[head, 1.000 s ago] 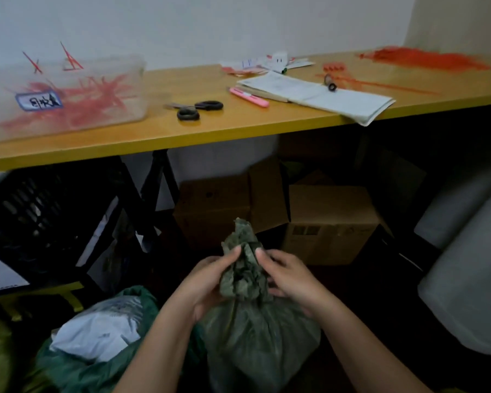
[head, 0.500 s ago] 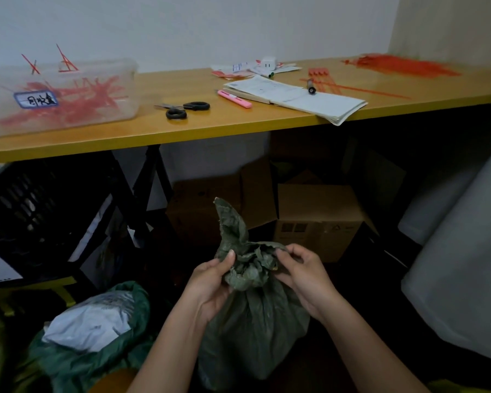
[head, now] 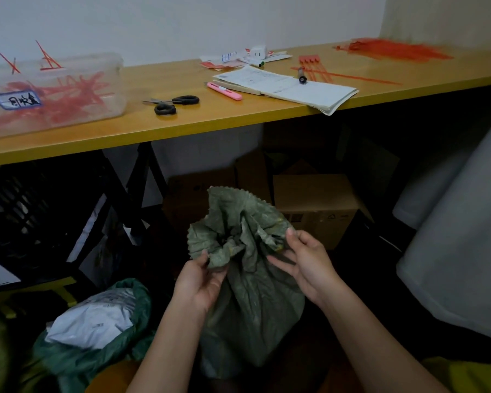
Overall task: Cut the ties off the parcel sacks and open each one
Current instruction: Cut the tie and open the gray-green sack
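Near the bottom centre of the frame, below the table edge, stands the crumpled grey-green woven parcel sack (head: 253, 302), and its mouth is partly spread, with the zigzag rim standing up. My left hand (head: 200, 282) pinches the left fold of the mouth between thumb and fingers. My right hand (head: 306, 265) holds the right side of the rim; the fingers are curled around the fabric at the top, and the lower fingers are more straight. I cannot see any tie on the neck of this sack.

At the lower left lies a second dark green sack (head: 97, 353), already open, with a white plastic parcel (head: 94, 319) showing inside it.

Across the upper half runs the long yellow wooden table (head: 210, 120). On it, left of centre, lie the black-handled scissors (head: 172, 103), and to their right the pink utility knife (head: 224, 91) just beside an open white notebook (head: 289, 87). At the upper left is a clear plastic box (head: 54, 89) with red cut ties in it. A heap of red plastic ties (head: 391, 49) lies at the upper right. Under the table are brown cardboard boxes (head: 315, 205).
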